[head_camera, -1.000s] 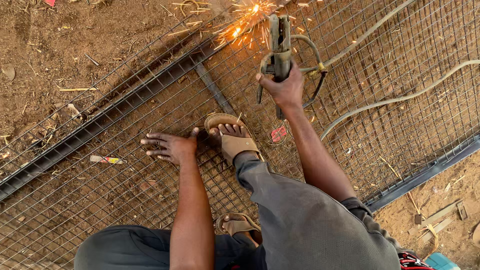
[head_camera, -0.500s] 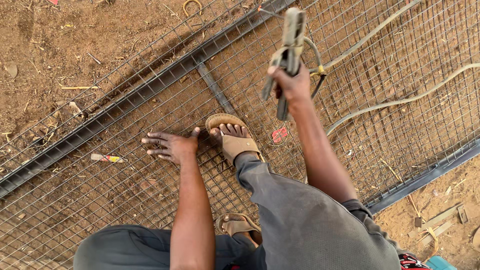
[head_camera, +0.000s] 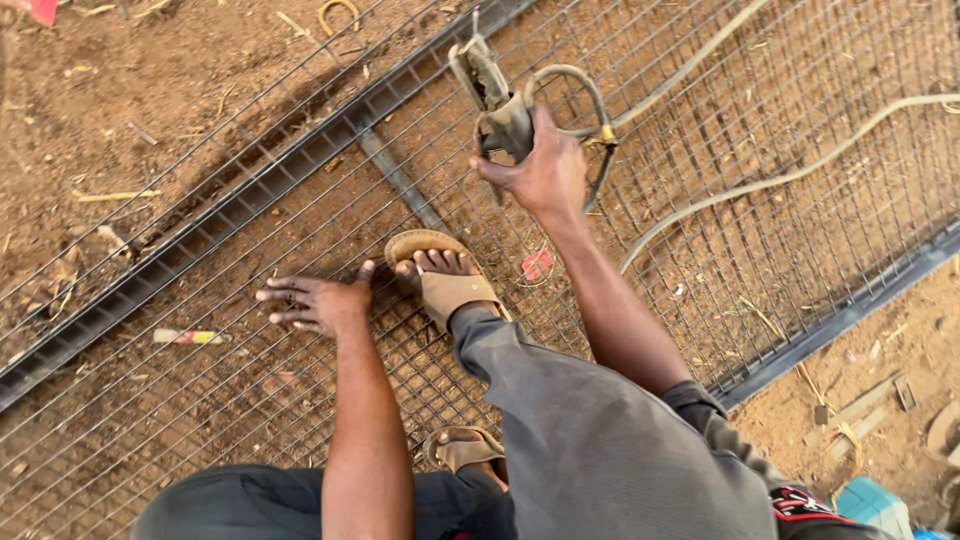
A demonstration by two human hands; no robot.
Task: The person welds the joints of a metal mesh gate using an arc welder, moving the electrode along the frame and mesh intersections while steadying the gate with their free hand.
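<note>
Two hands are at work over a wire mesh panel point(head_camera: 760, 230) that lies flat on brown dirt. The right hand point(head_camera: 545, 170) is closed around the handles of a welding clamp point(head_camera: 490, 95), held above the mesh with its jaws pointing up and away from the person; a thin rod tip sticks out of the top of the clamp. A pale cable point(head_camera: 700, 60) loops from the clamp beside the right hand and trails off across the mesh, and a second hose point(head_camera: 800, 175) runs roughly alongside it, further from the clamp.

The left hand point(head_camera: 315, 302) holds nothing: it lies open, fingers spread, pressed flat on the mesh, just beside a foot in a tan sandal point(head_camera: 440, 275) that also stands on the mesh. A second sandalled foot point(head_camera: 462, 450) shows nearer the person, partly hidden by grey trousers point(head_camera: 590, 440).

A dark steel frame bar point(head_camera: 250, 215) borders the mesh on the far side of the left hand, and a short flat bar point(head_camera: 400, 180) branches off it toward the sandal. Another frame bar point(head_camera: 850, 310) edges the mesh on the right-arm side. A small red scrap point(head_camera: 537, 264) lies on the mesh between the sandal and the right forearm. A short striped stick point(head_camera: 190, 337) lies on the mesh, left of the left hand.
</note>
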